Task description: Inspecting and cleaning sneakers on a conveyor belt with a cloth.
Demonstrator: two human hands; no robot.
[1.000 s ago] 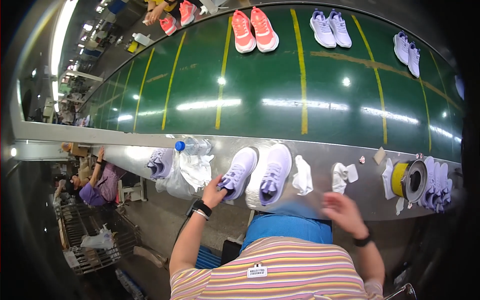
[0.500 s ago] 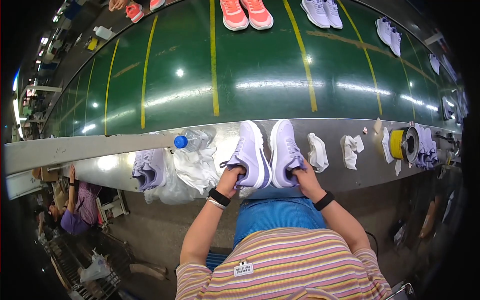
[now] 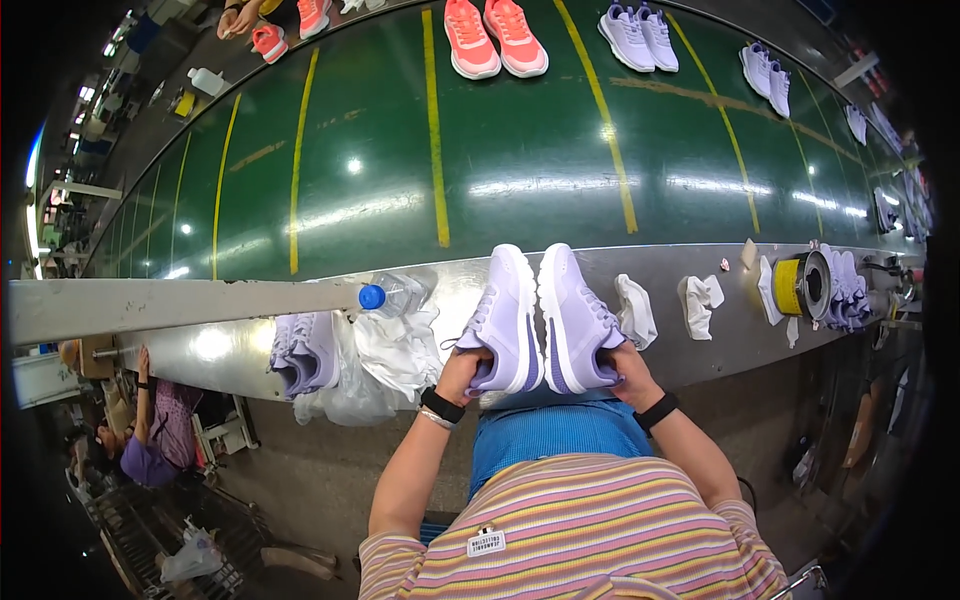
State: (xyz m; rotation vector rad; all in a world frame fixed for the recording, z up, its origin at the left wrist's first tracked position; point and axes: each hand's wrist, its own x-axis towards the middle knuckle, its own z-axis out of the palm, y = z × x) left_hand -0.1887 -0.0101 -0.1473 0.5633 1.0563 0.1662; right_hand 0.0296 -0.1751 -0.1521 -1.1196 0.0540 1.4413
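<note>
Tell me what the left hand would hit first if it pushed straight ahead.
The left hand already grips the heel of the left lilac shoe; beyond it, probably only the bare green conveyor belt, though depth is unclear.

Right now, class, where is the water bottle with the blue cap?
In the head view, the water bottle lies on the metal ledge, left of the lilac shoes, above crumpled white plastic bags.

Lilac sneakers (image 3: 540, 320); green belt (image 3: 520, 170), yellow stripes; coral pair (image 3: 495, 38).
</note>
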